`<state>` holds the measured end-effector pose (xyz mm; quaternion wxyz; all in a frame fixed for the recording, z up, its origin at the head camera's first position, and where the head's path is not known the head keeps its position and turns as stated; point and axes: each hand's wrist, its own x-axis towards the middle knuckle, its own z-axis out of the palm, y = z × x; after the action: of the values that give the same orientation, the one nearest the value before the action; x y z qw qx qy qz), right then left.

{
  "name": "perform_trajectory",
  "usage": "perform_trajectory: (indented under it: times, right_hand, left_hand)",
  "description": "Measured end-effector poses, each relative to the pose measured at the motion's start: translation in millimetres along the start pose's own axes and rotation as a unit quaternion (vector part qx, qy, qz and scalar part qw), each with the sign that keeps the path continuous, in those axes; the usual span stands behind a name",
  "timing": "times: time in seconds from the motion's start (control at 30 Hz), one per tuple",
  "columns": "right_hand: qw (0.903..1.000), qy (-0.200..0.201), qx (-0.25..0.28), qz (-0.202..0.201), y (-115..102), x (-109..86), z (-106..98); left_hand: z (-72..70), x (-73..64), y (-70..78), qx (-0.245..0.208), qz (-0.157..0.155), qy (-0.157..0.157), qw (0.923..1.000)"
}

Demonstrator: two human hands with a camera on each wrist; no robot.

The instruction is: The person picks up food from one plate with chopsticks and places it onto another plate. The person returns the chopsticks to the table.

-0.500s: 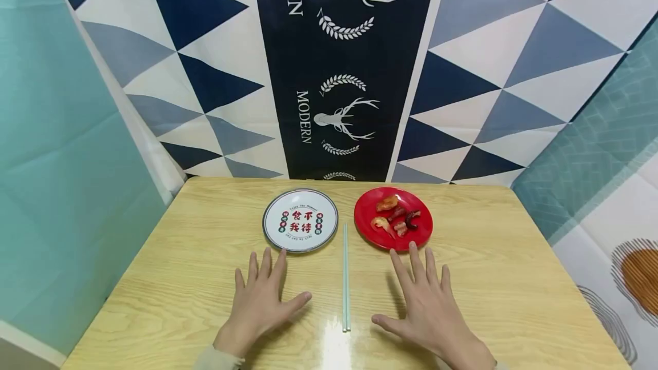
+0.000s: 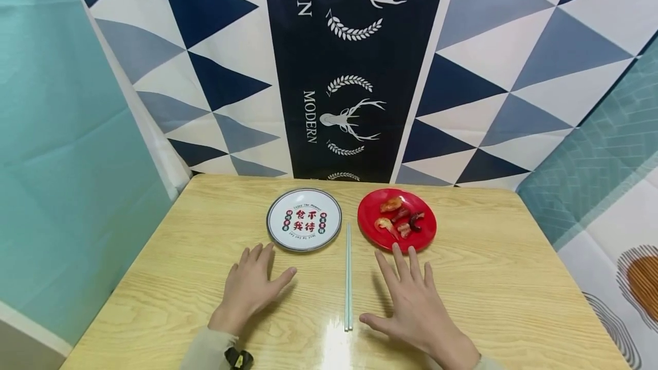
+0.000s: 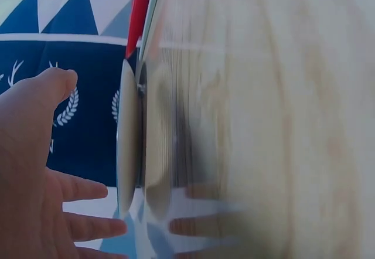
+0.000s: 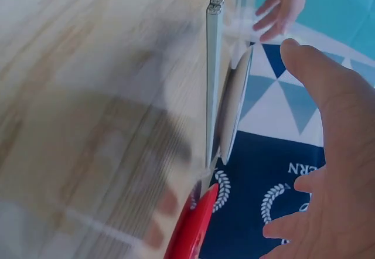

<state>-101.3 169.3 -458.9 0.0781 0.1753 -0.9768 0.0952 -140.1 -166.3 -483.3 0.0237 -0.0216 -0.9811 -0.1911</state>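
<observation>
My left hand (image 2: 249, 283) hovers over the table with fingers spread, just short of a white plate (image 2: 304, 240) that has a dark rim and red characters. My right hand (image 2: 413, 301) is likewise spread and holds nothing; its fingertips are close to the near edge of a red plate (image 2: 372, 210). On that plate lie several small pieces of food (image 2: 392, 204), among them what looks like a shrimp (image 2: 385, 225). Between the hands lies a pair of pale green chopsticks (image 2: 348, 278), side by side and pointing away from me. In the right wrist view the chopsticks (image 4: 213, 83) stand out before the white plate.
The wooden table (image 2: 483, 256) ends at the back against a patterned cloth (image 2: 349, 73) with triangles and deer heads. A teal sheet (image 2: 77, 159) hangs along the left side. A dark wristband (image 2: 239, 358) sits at the left sleeve.
The left hand has drawn back a little to the left, away from the white plate, and its wristband now shows. The right hand has shifted slightly left. The view has moved slightly.
</observation>
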Motion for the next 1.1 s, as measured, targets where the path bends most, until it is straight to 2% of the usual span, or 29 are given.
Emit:
perform_trajectory:
  times: [0.2,0.53,0.83,0.97,1.1]
  right_hand:
    - [0.9994,0.002,-0.008,-0.033,-3.5,9.0,1.0]
    - [0.9954,0.003,-0.017,-0.094,-14.8,26.4,0.1]
    - [0.9925,-0.005,-0.012,-0.122,-23.3,39.2,-7.2]
    - [0.9899,-0.013,-0.015,-0.140,-27.3,43.1,-9.3]
    - [0.9864,-0.018,-0.015,-0.163,-31.8,45.6,-10.0]
  left_hand:
    - [0.0,10.7,-6.6,-0.011,-0.006,0.012,0.9999]
    - [-2.4,29.7,-13.9,-0.037,-0.038,0.018,0.9984]
    - [-7.6,51.7,-12.1,-0.112,-0.071,0.010,0.9912]
    - [-10.5,60.5,-11.3,-0.170,-0.089,0.008,0.9815]
    - [-10.5,65.9,-12.2,-0.247,-0.130,0.001,0.9603]
